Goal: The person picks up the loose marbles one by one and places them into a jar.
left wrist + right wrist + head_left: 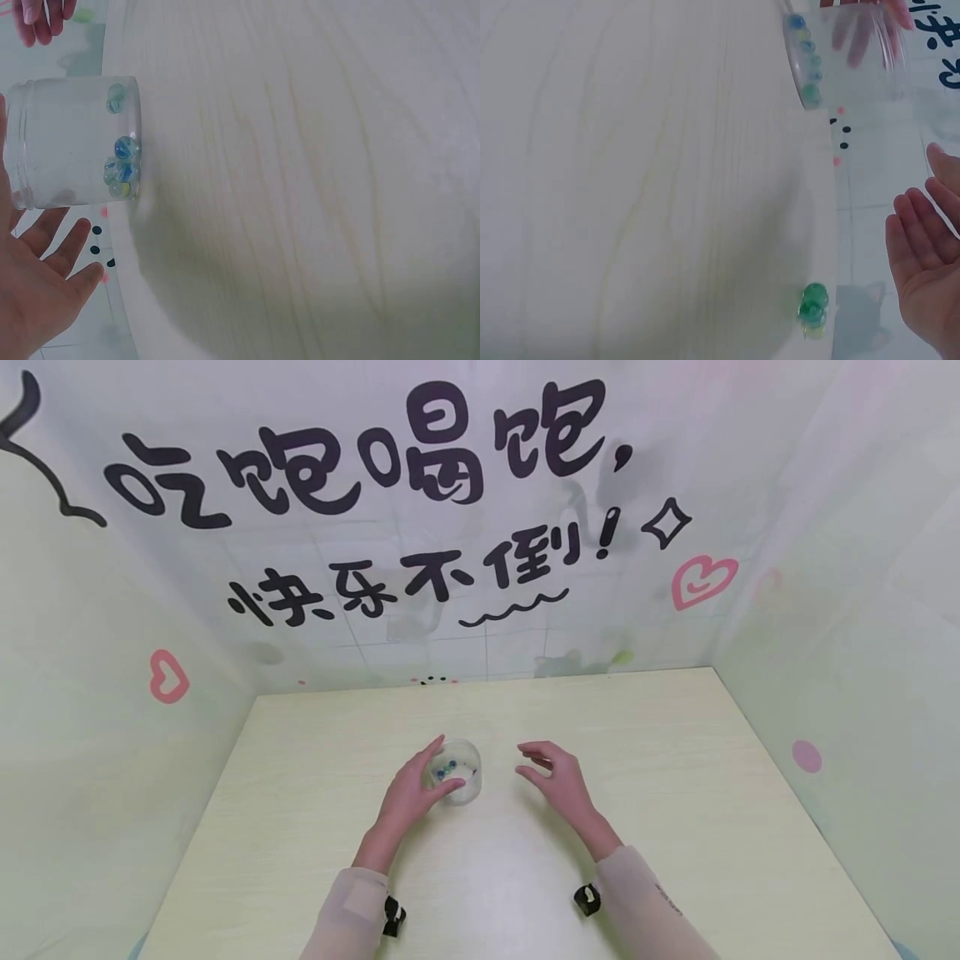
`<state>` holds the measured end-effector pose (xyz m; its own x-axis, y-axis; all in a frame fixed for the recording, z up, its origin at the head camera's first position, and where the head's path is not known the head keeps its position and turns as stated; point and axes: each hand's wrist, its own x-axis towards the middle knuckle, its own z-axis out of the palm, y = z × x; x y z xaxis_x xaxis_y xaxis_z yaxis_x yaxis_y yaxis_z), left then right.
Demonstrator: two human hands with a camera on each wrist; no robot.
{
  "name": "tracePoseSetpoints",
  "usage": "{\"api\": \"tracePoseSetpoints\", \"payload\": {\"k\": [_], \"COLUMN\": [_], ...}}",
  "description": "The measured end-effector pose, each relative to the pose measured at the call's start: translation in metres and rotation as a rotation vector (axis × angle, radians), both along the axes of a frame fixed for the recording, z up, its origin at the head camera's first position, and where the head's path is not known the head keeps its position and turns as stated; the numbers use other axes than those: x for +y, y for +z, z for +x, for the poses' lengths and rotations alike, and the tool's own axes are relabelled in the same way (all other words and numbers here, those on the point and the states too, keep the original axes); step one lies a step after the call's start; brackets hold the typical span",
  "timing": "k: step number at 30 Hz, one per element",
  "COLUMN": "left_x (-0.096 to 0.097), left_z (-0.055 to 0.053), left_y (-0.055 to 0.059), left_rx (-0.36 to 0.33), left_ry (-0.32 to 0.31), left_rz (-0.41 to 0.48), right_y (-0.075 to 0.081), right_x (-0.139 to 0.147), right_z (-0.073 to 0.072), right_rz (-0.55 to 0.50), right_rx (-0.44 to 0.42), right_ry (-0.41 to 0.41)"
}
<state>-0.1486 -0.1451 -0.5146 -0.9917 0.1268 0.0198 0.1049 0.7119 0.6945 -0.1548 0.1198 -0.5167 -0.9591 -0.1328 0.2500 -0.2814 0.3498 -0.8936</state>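
A clear round jar (471,787) stands upright on the light wooden table, its threaded rim on top. Several blue and green glass marbles (124,169) lie at its bottom. My left hand (408,793) holds the jar from the left, with the thumb at the near side and other fingers at the far side. Through the jar wall, some of those fingers show in the right wrist view. Apart from the jar, on its right, my right hand (558,781) is raised over the table with fingers gently bent and nothing in them. Green marbles (814,304) rest on the table near that hand.
The wooden table (675,735) has its back edge against a printed curtain (450,652) with black lettering and pink hearts. Further curtain panels stand along the left and right sides. A black strap piece (587,900) sits at my right wrist.
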Motion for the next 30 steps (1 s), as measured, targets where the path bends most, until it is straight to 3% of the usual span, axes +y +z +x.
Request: {"api": "tracePoseSetpoints", "payload": {"k": [8, 16, 23, 30], "left_x": [-0.001, -0.001, -0.001, -0.001], "left_z": [-0.001, -0.001, -0.001, -0.001], "left_y": [-0.002, -0.001, -0.001, -0.001], "left_rx": [0.021, 0.006, -0.014, 0.001], "left_ry": [-0.005, -0.001, -0.001, -0.007], "left_rz": [0.001, -0.005, 0.005, 0.001], "right_y": [-0.009, -0.018, -0.028, -0.037], "right_x": [0.043, 0.078, 0.093, 0.100], "right_z": [-0.006, -0.011, -0.015, -0.021], "right_rz": [-0.047, 0.031, 0.197, 0.247], "right_rx": [0.000, -0.041, 0.019, 0.017], "right_ry": [0.031, 0.017, 0.009, 0.026]}}
